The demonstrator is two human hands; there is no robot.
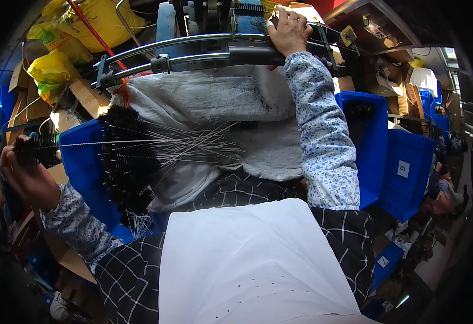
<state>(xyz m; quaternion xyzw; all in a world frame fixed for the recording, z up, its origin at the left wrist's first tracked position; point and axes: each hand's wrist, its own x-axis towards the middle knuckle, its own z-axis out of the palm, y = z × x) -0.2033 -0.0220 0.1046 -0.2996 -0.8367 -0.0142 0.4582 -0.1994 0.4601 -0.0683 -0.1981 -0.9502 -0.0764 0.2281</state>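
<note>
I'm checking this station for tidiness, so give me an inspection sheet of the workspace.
Surface: grey cloth draped over the lap area.
Job's things: black wire brushes piled in a blue bin.
Clutter: yellow bags, cardboard scraps.
Hands: left hand grips one bottle brush; right hand rests on the machine's black handle.
Cables: red cord by the bags.
Surroundings: more blue bins at right.

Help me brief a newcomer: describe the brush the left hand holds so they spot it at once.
Start at the blue bin of black bristle brushes. Just left of it, the left hand grips one brush, its twisted wire stem pointing right. It alone is lifted clear of the pile.
</note>
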